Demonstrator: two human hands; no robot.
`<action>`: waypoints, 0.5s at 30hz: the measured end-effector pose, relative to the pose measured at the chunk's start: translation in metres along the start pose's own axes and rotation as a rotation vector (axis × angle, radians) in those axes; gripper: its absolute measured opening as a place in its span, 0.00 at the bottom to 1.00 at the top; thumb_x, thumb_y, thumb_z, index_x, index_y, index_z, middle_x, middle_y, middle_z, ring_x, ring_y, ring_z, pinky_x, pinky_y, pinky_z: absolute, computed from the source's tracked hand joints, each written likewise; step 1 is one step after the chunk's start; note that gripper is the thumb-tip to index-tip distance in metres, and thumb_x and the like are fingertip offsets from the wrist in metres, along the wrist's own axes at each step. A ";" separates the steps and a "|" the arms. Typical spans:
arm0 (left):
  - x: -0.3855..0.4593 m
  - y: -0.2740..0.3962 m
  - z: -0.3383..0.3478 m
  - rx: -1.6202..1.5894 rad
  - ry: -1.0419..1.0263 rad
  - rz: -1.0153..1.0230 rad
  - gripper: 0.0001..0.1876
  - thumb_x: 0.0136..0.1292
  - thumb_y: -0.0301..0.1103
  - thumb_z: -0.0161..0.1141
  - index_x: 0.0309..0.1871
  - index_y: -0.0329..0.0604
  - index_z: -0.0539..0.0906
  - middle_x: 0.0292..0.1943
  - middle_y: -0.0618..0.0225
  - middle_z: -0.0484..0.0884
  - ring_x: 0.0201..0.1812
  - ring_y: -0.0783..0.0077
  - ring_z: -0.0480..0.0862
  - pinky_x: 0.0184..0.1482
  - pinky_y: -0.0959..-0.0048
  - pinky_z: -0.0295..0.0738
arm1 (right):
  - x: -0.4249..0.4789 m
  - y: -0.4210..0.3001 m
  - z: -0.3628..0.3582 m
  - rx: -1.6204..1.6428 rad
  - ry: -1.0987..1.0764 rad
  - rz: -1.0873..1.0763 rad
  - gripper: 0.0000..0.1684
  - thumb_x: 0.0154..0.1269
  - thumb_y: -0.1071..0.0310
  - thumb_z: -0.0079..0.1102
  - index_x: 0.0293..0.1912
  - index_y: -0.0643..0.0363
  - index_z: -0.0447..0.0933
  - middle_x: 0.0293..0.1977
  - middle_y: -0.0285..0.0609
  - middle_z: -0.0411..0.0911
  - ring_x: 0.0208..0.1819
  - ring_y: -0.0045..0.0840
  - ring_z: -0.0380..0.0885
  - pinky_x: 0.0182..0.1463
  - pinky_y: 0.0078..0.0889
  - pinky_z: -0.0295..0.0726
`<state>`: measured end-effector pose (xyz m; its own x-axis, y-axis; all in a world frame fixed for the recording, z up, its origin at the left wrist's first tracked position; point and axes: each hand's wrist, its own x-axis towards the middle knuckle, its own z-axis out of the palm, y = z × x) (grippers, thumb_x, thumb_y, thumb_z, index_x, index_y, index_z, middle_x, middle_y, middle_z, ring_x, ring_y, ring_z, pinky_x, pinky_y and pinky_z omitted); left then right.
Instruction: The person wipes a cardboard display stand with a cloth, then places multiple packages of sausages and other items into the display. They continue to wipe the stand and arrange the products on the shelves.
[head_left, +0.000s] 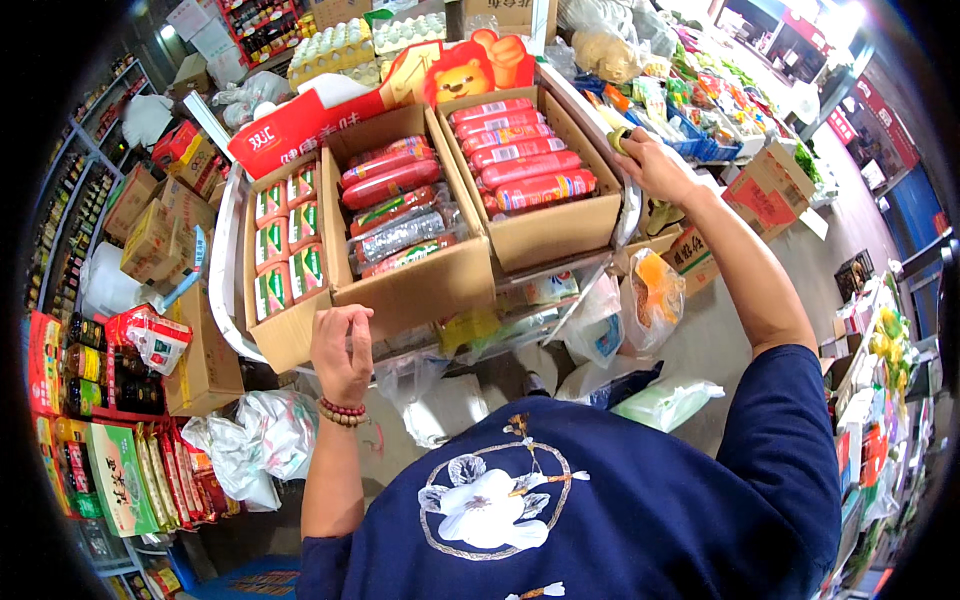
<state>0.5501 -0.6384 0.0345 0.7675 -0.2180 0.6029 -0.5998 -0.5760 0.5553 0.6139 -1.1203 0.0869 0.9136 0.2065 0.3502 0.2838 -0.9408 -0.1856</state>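
Observation:
My right hand (660, 165) grips a small yellowish-green ring (619, 141), apparently a roll of tape, by the right rim of the display stand. My left hand (343, 352), a bead bracelet at its wrist, is curled against the front of the cartons; whether it pinches the cardboard is hidden. Before me stand three open cartons side by side. The left carton (289, 330) holds red packs with green-and-white labels (288, 240). In the middle carton (420, 289) lie red-wrapped sausages (391, 184) and silvery ones. More red sausages (531, 169) fill the right carton (559, 232).
A red cardboard display sign (315, 124) rises behind the cartons, with egg trays (330, 52) beyond. Plastic bags (652, 300) hang below the stand's front. Packed goods and cartons (202, 360) crowd the left; vegetables and a blue crate (694, 139) are at upper right.

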 end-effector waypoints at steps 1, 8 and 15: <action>-0.002 -0.002 -0.001 -0.002 -0.002 0.000 0.05 0.61 0.27 0.52 0.33 0.38 0.77 0.31 0.65 0.79 0.35 0.64 0.75 0.41 0.70 0.70 | -0.006 -0.001 0.000 0.000 0.005 -0.003 0.14 0.66 0.64 0.52 0.33 0.68 0.69 0.33 0.54 0.66 0.37 0.48 0.68 0.42 0.41 0.67; -0.010 -0.003 0.004 -0.088 -0.016 0.011 0.08 0.64 0.30 0.50 0.42 0.38 0.77 0.30 0.64 0.76 0.34 0.69 0.75 0.39 0.73 0.71 | -0.056 -0.016 0.010 -0.020 0.063 0.050 0.12 0.61 0.65 0.56 0.34 0.66 0.70 0.37 0.56 0.66 0.40 0.51 0.70 0.44 0.46 0.69; -0.016 0.005 0.027 -0.308 -0.178 -0.049 0.13 0.64 0.29 0.53 0.52 0.41 0.73 0.31 0.68 0.74 0.32 0.76 0.74 0.39 0.77 0.72 | -0.094 -0.036 0.032 -0.150 0.095 0.191 0.13 0.62 0.63 0.55 0.40 0.64 0.72 0.40 0.51 0.68 0.44 0.47 0.71 0.48 0.44 0.71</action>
<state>0.5409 -0.6596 0.0121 0.8080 -0.3453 0.4774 -0.5808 -0.3309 0.7437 0.5268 -1.0970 0.0315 0.9129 0.0017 0.4081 0.0559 -0.9911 -0.1210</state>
